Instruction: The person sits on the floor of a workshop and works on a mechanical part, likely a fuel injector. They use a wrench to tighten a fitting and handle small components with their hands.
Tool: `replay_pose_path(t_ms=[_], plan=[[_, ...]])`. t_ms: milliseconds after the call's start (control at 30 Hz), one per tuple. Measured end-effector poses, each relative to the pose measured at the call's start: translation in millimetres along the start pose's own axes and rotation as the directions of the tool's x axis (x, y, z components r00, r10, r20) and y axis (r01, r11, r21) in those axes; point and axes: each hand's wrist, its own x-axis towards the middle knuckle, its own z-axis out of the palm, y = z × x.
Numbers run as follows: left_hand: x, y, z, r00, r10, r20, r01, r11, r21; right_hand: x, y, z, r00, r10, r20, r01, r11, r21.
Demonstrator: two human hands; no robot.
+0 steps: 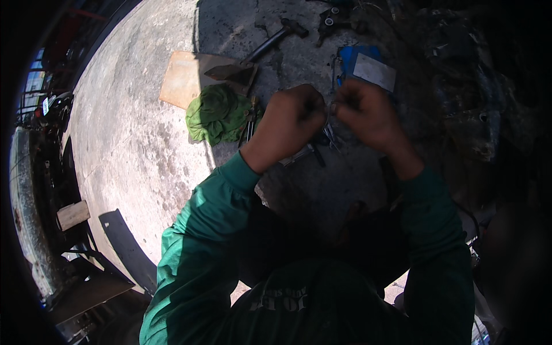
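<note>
My left hand [292, 118] and my right hand [363, 112] are raised close together in the middle of the view, fingers curled. What they hold, if anything, is too small and shadowed to make out. Thin metal tools [331, 138] and a dark-handled tool [316, 154] lie beneath and between them. A crumpled green cloth [213, 115] lies left of my left hand, beside narrow tools [250, 123]. A blue flat object [351, 56] with a pale rectangle [374, 72] on it lies behind my right hand.
A tan board [179, 77], a hammer [270, 43] and a dark metal part [330, 23] lie farther forward on the stained concrete floor [126, 144]. At far left are a long weathered metal piece [31, 213] and a wooden block [73, 215]. Shadowed machinery [471, 121] stands at right.
</note>
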Motion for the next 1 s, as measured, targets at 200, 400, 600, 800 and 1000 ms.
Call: replay_pose_path(t_ms=[200, 400, 600, 800, 1000], plan=[[-0.8, 11.6, -2.4, 0.983, -0.152, 0.099, 0.173, 0.951, -0.255, 3.1, -2.7, -5.4, 0.995, 0.058, 0.081, -0.079, 0.952, 0.296], [-2.6, -8.1, 3.4, 0.999, -0.024, 0.047, 0.031, 0.989, -0.144, 0.6, -5.4, 0.9, 0.994, 0.101, 0.043, -0.107, 0.980, 0.165], [1.9, -3.9, -1.2, 0.993, -0.110, 0.052, 0.110, 0.994, -0.010, -2.9, -1.7, -0.8, 0.952, -0.287, 0.104, 0.305, 0.901, -0.309], [4.5, -11.5, -8.2, 0.986, -0.147, 0.079, 0.154, 0.983, -0.099, -7.7, -31.8, -4.2, 0.948, -0.184, 0.259, 0.257, 0.924, -0.283], [7.6, -0.1, -12.1, 0.979, -0.201, 0.029, 0.202, 0.962, -0.184, -4.3, -11.8, -0.3, 0.971, -0.181, 0.156, 0.207, 0.964, -0.169]])
